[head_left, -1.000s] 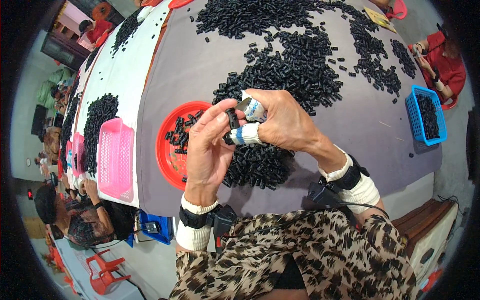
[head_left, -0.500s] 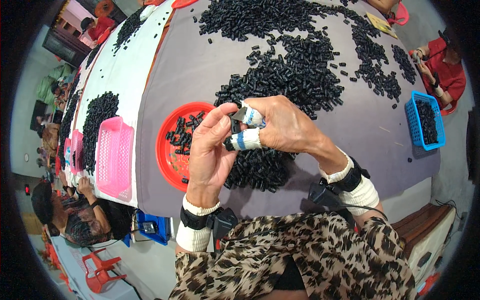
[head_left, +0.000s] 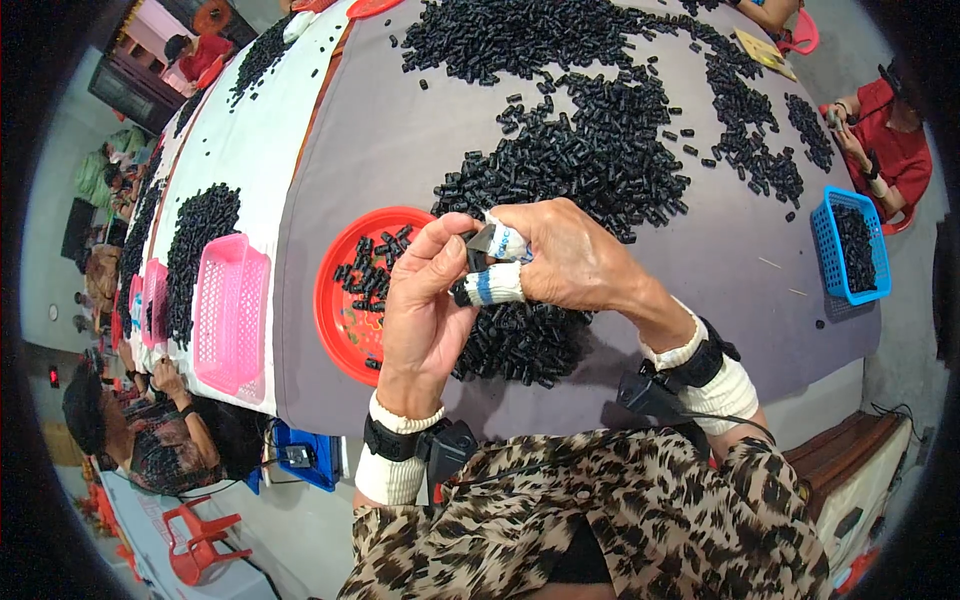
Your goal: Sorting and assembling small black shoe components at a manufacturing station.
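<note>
Head view looks down on a wide grey bench (head_left: 400, 140) that fills most of the scene, with a white-covered bench (head_left: 250, 130) alongside it on the left. Heaps of small black cylindrical pieces (head_left: 590, 150) spread across the far and middle grey surface, and a smaller heap lies directly under the hands at the near edge. A pink basket (head_left: 230, 310) sits on the left at the white bench's near end, and a blue basket (head_left: 850, 245) holding black pieces stands on the right near the edge. A round red tray (head_left: 345, 320) lies just left of the hands, with a scatter of black pieces in it.

Both hands meet above the near heap, touching each other. The left hand (head_left: 425, 300) curls its grip shut, thumb and fingers pinched toward the right hand. The right hand (head_left: 570, 265) has white and blue taped fingertips (head_left: 490, 285); its grip is closed on a small black piece (head_left: 470, 245), which seems pinched between both hands, though it is partly hidden.

A person in red (head_left: 890, 130) sits at the far right.
</note>
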A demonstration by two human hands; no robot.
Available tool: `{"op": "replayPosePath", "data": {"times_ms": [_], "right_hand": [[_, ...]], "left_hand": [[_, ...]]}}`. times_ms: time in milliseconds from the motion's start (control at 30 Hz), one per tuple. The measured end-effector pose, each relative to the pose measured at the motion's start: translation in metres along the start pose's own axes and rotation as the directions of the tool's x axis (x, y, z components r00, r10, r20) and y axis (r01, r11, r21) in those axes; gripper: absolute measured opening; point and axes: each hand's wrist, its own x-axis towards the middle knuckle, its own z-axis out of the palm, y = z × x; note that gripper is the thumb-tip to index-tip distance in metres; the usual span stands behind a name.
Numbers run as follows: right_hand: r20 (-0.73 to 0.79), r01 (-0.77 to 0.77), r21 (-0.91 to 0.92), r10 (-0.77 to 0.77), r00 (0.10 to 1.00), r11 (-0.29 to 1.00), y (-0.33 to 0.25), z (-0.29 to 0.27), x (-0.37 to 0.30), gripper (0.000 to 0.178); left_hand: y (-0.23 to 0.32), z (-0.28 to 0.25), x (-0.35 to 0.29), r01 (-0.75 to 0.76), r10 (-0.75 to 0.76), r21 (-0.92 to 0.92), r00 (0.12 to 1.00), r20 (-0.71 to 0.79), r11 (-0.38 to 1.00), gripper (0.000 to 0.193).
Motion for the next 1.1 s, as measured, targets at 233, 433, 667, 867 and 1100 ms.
{"op": "replayPosePath", "data": {"times_ms": [233, 433, 667, 867, 1100], "right_hand": [[-0.007, -0.016, -0.007, 0.016, 1.0, 1.0, 0.001, -0.001, 0.001, 0.034], [0.002, 0.007, -0.017, -0.007, 1.0, 1.0, 0.003, 0.001, 0.001, 0.031], [0.038, 0.076, -0.095, -0.073, 0.997, 0.993, 0.003, 0.004, -0.001, 0.026], [-0.019, -0.008, 0.089, 0.009, 1.0, 0.996, 0.01, 0.0, -0.004, 0.035], [-0.049, -0.03, -0.007, 0.029, 0.998, 1.0, 0.028, -0.025, -0.015, 0.025]], "left_hand": [[-0.001, 0.007, 0.003, -0.007, 0.003, -0.074, 0.998, -0.06, 0.997, 0.019], [-0.003, -0.003, 0.0, 0.016, -0.018, -0.093, 1.0, -0.014, 0.996, 0.023], [-0.003, 0.004, -0.004, -0.01, 0.006, -0.06, 0.997, -0.072, 0.998, 0.018], [0.016, -0.015, -0.004, -0.123, 0.172, 0.239, 0.965, -0.197, 0.963, 0.017], [0.041, -0.061, -0.028, -0.028, 0.417, 0.713, 0.827, -0.377, 0.7, 0.019]]}}
